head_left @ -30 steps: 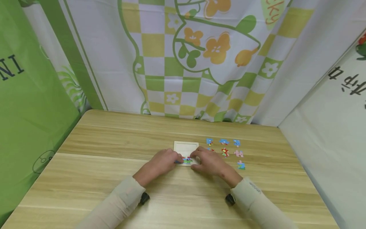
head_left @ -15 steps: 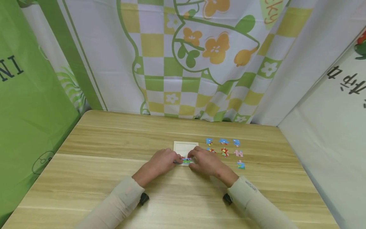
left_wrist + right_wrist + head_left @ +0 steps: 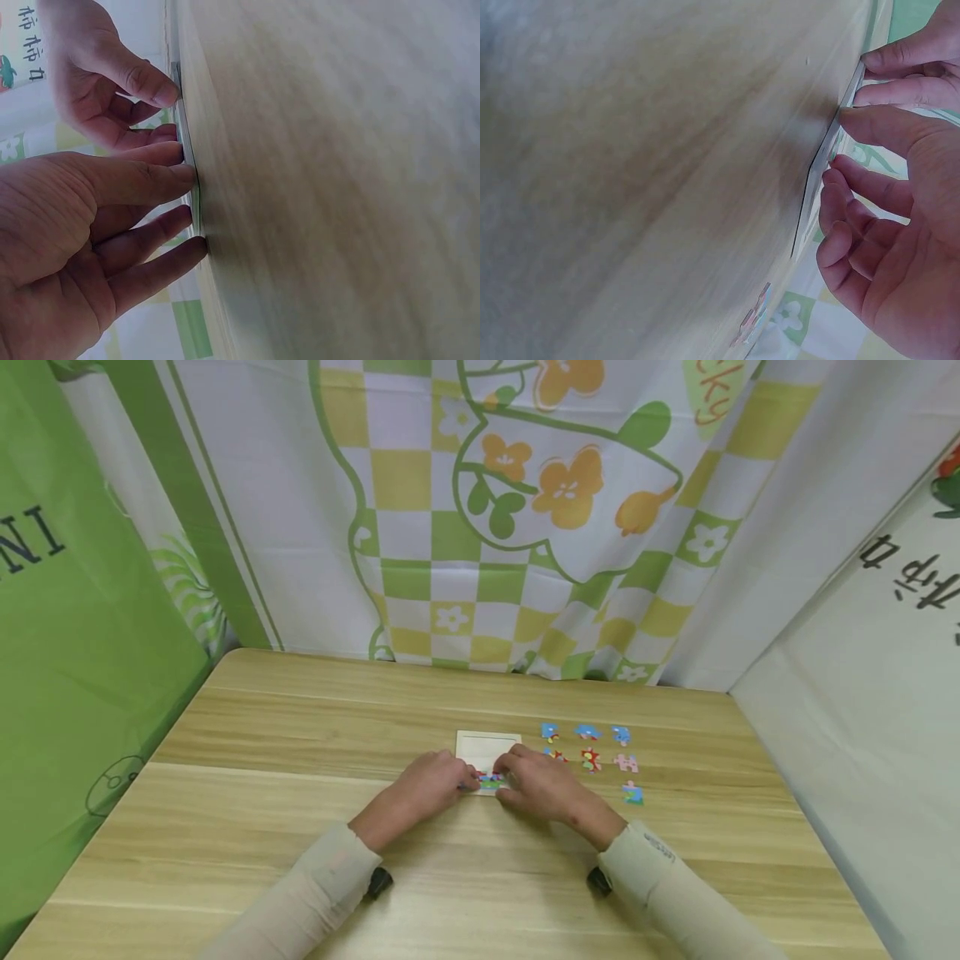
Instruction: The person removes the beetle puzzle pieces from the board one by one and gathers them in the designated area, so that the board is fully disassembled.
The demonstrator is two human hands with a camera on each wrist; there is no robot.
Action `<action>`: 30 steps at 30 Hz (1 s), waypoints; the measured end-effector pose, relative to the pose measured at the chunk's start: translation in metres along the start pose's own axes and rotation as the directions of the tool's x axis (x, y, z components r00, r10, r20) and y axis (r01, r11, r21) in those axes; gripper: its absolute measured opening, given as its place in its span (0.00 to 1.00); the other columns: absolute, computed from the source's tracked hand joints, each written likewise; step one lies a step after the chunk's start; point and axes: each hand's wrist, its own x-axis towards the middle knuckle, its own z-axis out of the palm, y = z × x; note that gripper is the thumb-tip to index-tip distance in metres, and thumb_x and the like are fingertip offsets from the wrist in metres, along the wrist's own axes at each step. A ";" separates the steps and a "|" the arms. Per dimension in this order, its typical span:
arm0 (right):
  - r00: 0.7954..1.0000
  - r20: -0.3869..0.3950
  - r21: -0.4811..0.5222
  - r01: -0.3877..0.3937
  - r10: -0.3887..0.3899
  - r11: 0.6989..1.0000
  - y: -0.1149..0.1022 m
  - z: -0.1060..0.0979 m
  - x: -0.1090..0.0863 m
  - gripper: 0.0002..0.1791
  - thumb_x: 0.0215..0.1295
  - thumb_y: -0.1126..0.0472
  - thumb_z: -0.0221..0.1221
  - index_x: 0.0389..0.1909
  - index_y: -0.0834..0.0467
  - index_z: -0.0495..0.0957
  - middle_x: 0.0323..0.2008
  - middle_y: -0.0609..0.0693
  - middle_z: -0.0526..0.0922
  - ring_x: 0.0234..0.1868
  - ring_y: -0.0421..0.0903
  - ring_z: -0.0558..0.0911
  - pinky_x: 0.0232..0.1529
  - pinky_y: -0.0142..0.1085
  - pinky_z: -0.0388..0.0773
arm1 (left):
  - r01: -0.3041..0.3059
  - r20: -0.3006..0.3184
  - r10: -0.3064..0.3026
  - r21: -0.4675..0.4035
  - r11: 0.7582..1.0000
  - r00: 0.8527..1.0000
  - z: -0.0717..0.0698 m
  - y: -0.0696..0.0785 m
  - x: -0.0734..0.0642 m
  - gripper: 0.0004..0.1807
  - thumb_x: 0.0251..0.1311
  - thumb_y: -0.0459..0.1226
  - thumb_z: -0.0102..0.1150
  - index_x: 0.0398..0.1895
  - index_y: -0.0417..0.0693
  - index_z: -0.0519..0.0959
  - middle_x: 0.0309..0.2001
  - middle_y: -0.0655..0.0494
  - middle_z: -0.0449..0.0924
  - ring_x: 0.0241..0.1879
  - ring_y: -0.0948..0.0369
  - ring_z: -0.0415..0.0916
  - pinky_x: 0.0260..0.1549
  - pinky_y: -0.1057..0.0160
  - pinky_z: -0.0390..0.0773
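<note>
A shallow pale puzzle tray (image 3: 486, 747) lies on the table in the head view, with colourful jigsaw pieces (image 3: 490, 781) along its near side. My left hand (image 3: 429, 783) rests at the tray's near left corner, thumb and index finger at the pieces. In the left wrist view its other fingers (image 3: 157, 266) stretch to the tray edge. From the right, my right hand (image 3: 542, 783) reaches the same row. Its thumb is at the tray's near edge and its bent index finger further in; I cannot tell whether they pinch a piece.
Several loose jigsaw pieces (image 3: 590, 760) lie in rows on the wooden table (image 3: 300, 852), right of the tray. A patterned curtain (image 3: 480, 560) hangs behind the table, with a green cloth (image 3: 90, 677) at left and a white one (image 3: 862, 693) at right.
My right hand has shifted slightly left and closer to my left hand over the row of pieces, uncovering a loose piece behind it. My left hand stays nearly still.
</note>
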 end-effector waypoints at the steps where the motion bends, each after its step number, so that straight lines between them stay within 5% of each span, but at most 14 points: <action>1: 1.000 -0.001 -0.002 -0.001 0.001 1.000 0.000 0.000 0.000 0.17 0.64 0.53 0.68 0.49 0.56 0.84 0.44 0.47 0.80 0.38 0.43 0.79 0.37 0.42 0.80 | 0.001 0.001 -0.001 -0.001 1.000 1.000 0.000 0.000 0.000 0.12 0.59 0.28 0.70 0.40 0.54 0.93 0.47 0.55 0.89 0.41 0.53 0.87 0.35 0.57 0.85; 16: 0.999 0.008 -0.013 -0.039 0.039 0.999 -0.004 0.000 0.001 0.16 0.62 0.53 0.69 0.48 0.54 0.84 0.42 0.45 0.79 0.35 0.42 0.77 0.34 0.42 0.79 | -0.005 -0.011 0.004 -0.018 1.000 1.000 0.000 0.001 -0.002 0.12 0.60 0.27 0.69 0.38 0.53 0.93 0.44 0.56 0.89 0.36 0.55 0.85 0.34 0.59 0.83; 30: 0.995 -0.064 0.057 -0.072 0.076 0.996 -0.005 0.002 0.002 0.15 0.56 0.57 0.72 0.42 0.55 0.82 0.38 0.46 0.82 0.37 0.43 0.80 0.35 0.42 0.79 | 0.012 -0.017 -0.013 -0.029 1.000 1.000 0.003 0.001 -0.001 0.12 0.60 0.26 0.68 0.38 0.52 0.93 0.42 0.58 0.89 0.34 0.59 0.84 0.31 0.62 0.82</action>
